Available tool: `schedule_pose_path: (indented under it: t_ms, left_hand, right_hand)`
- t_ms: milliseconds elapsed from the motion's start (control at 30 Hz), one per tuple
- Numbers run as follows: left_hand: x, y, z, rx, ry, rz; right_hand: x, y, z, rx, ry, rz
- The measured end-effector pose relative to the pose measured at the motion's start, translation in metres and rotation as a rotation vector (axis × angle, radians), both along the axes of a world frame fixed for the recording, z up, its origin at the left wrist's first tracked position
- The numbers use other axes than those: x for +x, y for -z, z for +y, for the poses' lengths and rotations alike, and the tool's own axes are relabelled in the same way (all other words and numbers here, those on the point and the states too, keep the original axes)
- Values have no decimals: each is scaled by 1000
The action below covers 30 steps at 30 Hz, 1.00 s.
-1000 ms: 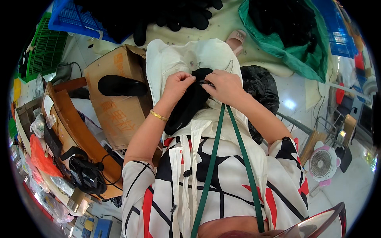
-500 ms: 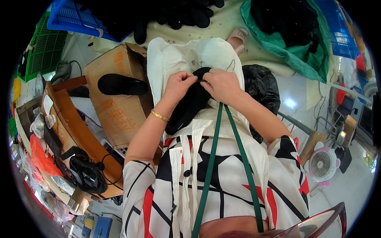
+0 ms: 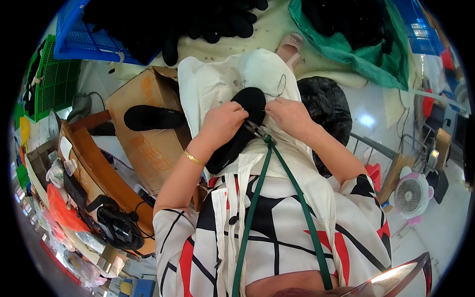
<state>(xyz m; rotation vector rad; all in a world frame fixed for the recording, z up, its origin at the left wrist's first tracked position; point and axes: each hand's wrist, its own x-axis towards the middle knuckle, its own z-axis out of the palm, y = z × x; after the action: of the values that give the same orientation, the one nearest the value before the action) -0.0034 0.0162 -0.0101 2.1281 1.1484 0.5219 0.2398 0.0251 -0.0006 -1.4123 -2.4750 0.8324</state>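
A black slipper [image 3: 251, 99] lies lengthwise on the cream apron [image 3: 198, 81] over my lap. My left hand [image 3: 223, 121] is closed in a pinch at the slipper's edge. To the right, my right hand [image 3: 289, 115] pinches a thin, pale sliver that looks like a needle, its tip toward the slipper. Dark thread [image 3: 282, 85] loops on the apron beyond the right hand. Small metal snips [image 3: 256, 129] hang from a green cord [image 3: 257, 190] and rest against the slipper, just below my fingers.
Another black slipper [image 3: 153, 118] lies on a cardboard box [image 3: 131, 143] at left. Ahead are a heap of black slippers [image 3: 242, 24], a blue crate [image 3: 67, 37] and a green sack [image 3: 346, 54]. A black plastic bag [image 3: 326, 106] and a small fan [image 3: 411, 197] stand at right.
My hands, close together before, have moved apart, with the right hand shifted rightward and down. More of the slipper shows between them, and the snips have come into sight.
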Motion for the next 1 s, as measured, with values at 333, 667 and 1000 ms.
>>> schedule_pose_path:
  t_ms: [333,667,1000]
  left_hand:
    - [-4,-3,-32,-550,-413,-160]
    - [21,37,-39,-636,-503,-222]
    - [-1,-23,-32,-528,-442,-340]
  right_hand:
    - [41,-9,19,-719,499,543]
    - [5,3,18,89,-151,345]
    - [-49,-16,16,211,-182,566]
